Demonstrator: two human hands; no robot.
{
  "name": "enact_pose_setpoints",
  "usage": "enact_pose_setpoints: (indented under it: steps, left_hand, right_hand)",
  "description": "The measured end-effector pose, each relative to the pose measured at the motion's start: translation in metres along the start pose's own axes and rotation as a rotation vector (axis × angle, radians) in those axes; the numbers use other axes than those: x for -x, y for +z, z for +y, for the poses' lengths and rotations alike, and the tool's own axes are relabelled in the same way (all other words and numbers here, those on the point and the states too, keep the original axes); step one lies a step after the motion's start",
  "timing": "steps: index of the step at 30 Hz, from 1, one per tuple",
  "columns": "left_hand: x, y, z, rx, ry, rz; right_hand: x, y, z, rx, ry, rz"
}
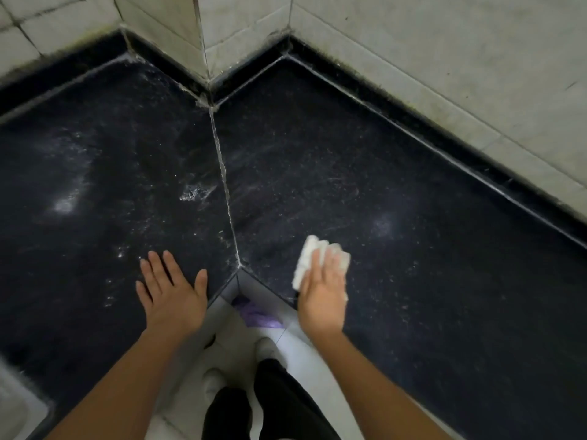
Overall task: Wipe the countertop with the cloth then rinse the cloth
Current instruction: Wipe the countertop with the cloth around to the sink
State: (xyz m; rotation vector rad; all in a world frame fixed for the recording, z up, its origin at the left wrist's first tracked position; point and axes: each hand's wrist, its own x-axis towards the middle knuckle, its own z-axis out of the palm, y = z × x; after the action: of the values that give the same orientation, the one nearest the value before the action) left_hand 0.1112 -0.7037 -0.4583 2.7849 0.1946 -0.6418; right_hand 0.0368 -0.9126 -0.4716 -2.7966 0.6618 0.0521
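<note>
A black speckled countertop [317, 160] wraps an inner corner, with a pale grout seam running down its middle and white dusty smears on both halves. My right hand [322, 290] lies flat on a white cloth [309, 257], pressing it onto the right slab near the front edge. The cloth sticks out past my fingertips and to the left. My left hand [171, 287] rests palm down on the left slab near the front edge, fingers spread, holding nothing.
Pale tiled walls [444, 58] close the counter at the back, with a jutting wall corner [203, 42] in the middle. A light sink edge [16, 404] shows at bottom left. Below the counter are white floor tiles, a purple object [257, 314] and my legs.
</note>
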Motion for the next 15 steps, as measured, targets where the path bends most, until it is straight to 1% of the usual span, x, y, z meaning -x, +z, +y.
enact_pose_setpoints:
  steps: [2, 4, 5, 7, 8, 10, 11, 12, 15]
  left_hand:
    - [0.001, 0.000, 0.000, 0.006, 0.005, -0.003]
    - [0.000, 0.000, 0.000, 0.008, 0.012, 0.006]
    - [0.000, 0.001, 0.000, 0.005, 0.013, 0.011]
    - [0.001, 0.001, -0.001, -0.001, 0.017, 0.012]
    - [0.001, 0.000, -0.001, -0.002, 0.020, 0.007]
    - [0.001, -0.001, -0.001, -0.004, 0.022, -0.008]
    - [0.000, -0.002, -0.001, -0.009, 0.021, -0.016]
    - [0.000, -0.003, -0.001, -0.017, 0.018, -0.024]
    - [-0.002, -0.002, -0.001, -0.030, 0.011, -0.038]
  right_hand:
    - [0.015, 0.006, -0.023, -0.044, -0.112, -0.047]
    - [0.022, 0.001, -0.022, -0.031, -0.174, -0.029]
    - [0.024, -0.001, -0.013, -0.002, -0.204, -0.034]
    - [0.036, -0.010, 0.012, 0.030, -0.228, -0.112]
    - [0.045, -0.011, 0.031, 0.035, -0.247, -0.131]
    - [0.057, -0.015, 0.068, 0.122, -0.281, -0.188]
    - [0.056, -0.018, 0.085, 0.160, -0.267, -0.202]
    - [0.049, -0.020, 0.100, 0.164, -0.214, -0.192]
    - [-0.001, -0.035, 0.113, 0.142, 0.079, -0.053]
